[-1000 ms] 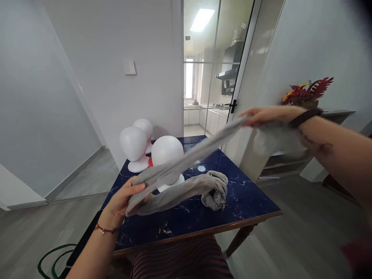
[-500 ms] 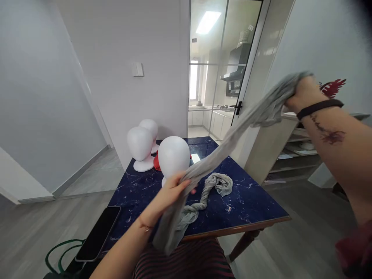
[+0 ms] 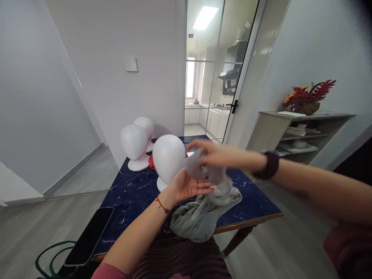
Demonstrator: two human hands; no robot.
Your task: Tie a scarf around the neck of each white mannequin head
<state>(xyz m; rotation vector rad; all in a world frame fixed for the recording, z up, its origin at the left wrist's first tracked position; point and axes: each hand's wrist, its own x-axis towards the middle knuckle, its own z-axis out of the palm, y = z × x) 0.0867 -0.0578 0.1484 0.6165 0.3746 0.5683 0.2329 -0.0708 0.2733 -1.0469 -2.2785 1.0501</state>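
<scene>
Both hands meet above the near edge of the counter [image 3: 139,192]: the left hand [image 3: 186,186] lies palm up with fingers spread under the grey cloth [image 3: 203,211], and the right hand [image 3: 207,154] curls over a bunched wad of it, blurred, so how tightly it pinches cannot be told. The rest of the cloth hangs below the grip in a loose heap on the counter's edge. To gather it well, I judge the left palm should stay flat as a support while the right feeds cloth in evenly. Just beyond the grip stands a white foam head [image 3: 168,157]; a phone [image 3: 88,241] lies well to the left. Half a second ago the cloth was stretched long between hands held far apart; now they have closed together.
</scene>
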